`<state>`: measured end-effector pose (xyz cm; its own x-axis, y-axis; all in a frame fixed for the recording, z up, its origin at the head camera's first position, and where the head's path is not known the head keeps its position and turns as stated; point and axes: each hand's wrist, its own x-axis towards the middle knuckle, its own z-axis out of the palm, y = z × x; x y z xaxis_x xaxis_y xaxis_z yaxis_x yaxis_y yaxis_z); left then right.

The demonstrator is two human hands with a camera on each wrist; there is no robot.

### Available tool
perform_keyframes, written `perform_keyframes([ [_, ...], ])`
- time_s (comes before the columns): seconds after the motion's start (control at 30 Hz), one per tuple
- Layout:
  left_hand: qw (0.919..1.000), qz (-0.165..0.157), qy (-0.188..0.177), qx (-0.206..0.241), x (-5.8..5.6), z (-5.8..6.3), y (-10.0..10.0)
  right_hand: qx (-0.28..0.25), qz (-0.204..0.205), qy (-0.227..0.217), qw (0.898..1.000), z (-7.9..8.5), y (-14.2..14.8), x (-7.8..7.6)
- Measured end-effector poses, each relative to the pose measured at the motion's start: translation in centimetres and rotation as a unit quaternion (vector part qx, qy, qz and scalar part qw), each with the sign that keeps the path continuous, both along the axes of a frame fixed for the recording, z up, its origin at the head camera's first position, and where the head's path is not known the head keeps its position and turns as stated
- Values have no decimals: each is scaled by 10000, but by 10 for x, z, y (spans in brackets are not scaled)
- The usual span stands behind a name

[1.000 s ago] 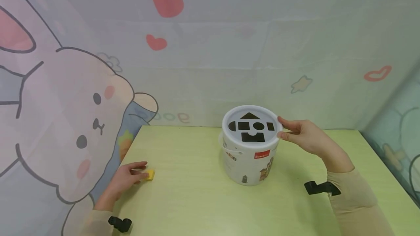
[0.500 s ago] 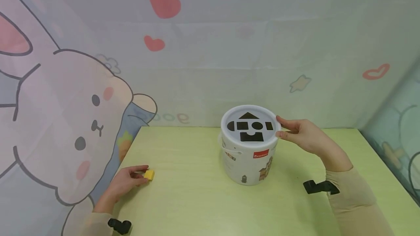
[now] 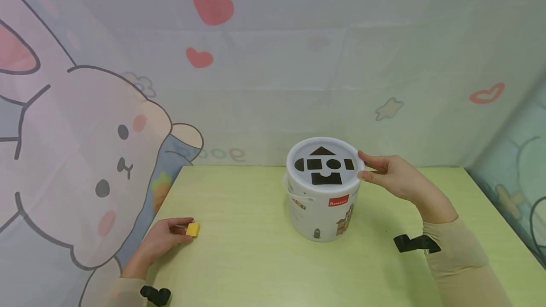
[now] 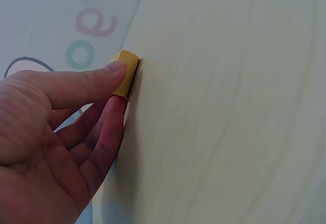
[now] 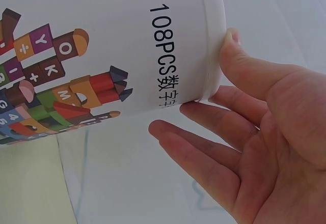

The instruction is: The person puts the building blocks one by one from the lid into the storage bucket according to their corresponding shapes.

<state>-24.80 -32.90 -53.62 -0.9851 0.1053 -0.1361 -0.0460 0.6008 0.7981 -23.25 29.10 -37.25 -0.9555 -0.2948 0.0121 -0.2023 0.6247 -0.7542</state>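
Note:
My left hand [image 3: 164, 239] pinches a small yellow block [image 3: 193, 230] between thumb and fingertips at the table's left side. In the left wrist view the block [image 4: 129, 71] stands between the thumb and fingers, close over the pale wood surface. A white bucket [image 3: 320, 212] of building blocks stands upright to the right, its lid [image 3: 346, 148] on. Dark holes in several shapes, among them a triangle, a square and a circle, open through the lid. My right hand [image 3: 396, 176] holds the lid's right rim, thumb on the near side, with the lower fingers apart from the bucket [image 5: 117, 46].
The light yellow-green table [image 3: 239, 264] reaches back to a cloth backdrop [image 3: 277, 60] printed with a rabbit and hearts. A thin white handle [image 3: 300, 197] hangs on the bucket's side. A dark cable [image 3: 534, 221] shows at the far right.
My left hand has shifted slightly toward the near side, and more of the yellow block shows between its fingers. The right hand stays at the lid's rim. The head view has shifted a little.

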Motion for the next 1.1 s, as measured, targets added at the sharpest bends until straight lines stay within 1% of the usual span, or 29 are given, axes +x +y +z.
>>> perform_keyframes([
  [0.17, 10000, -27, -19, -13, 2, 2, 0, 9, -8, 10, 10000, 0, -1, 0],
  [0.53, 9999, -65, 76, -19, 5, 5, 1, 23, -15, -9, 10000, 0, -3, 0],
  [0.73, 9999, -70, 98, -14, 5, 6, 1, 33, 39, 2, 10000, 2, -4, -1],
  [0.97, 9998, -45, 145, -142, 5, 8, 5, 213, 57, 30, 9998, 6, -3, -3],
  [1.1, 9998, -35, 200, -81, 4, 10, 9, 266, 44, 20, 9996, 9, -3, -2],
])
